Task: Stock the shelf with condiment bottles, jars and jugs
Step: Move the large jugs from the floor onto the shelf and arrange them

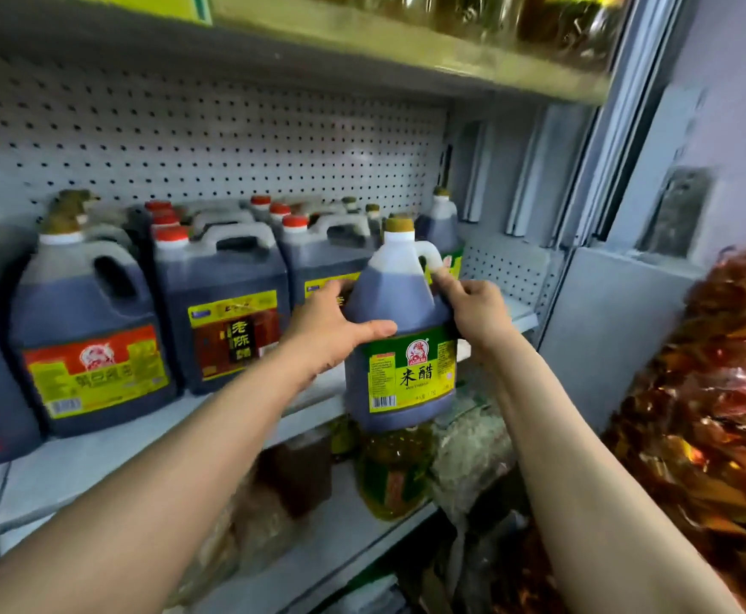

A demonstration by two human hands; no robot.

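Observation:
A dark vinegar jug (400,347) with a green label, white handle and gold cap hangs in front of the white shelf (149,445), its base below the shelf's front edge. My left hand (333,325) wraps the jug's left shoulder, thumb across the front above the label. My right hand (473,310) grips its right side by the handle. More dark jugs stand on the shelf: a red-labelled one (89,343) at the left, red-capped square ones (224,321) in the middle, another green-labelled jug (444,232) at the back right.
A pegboard back panel (229,148) runs behind the jugs. The upper shelf (318,51) carries oil bottles. On the lower shelf stand a yellow oil bottle (395,476) and packaged goods. Bags of red dried chillies (708,414) crowd the right side.

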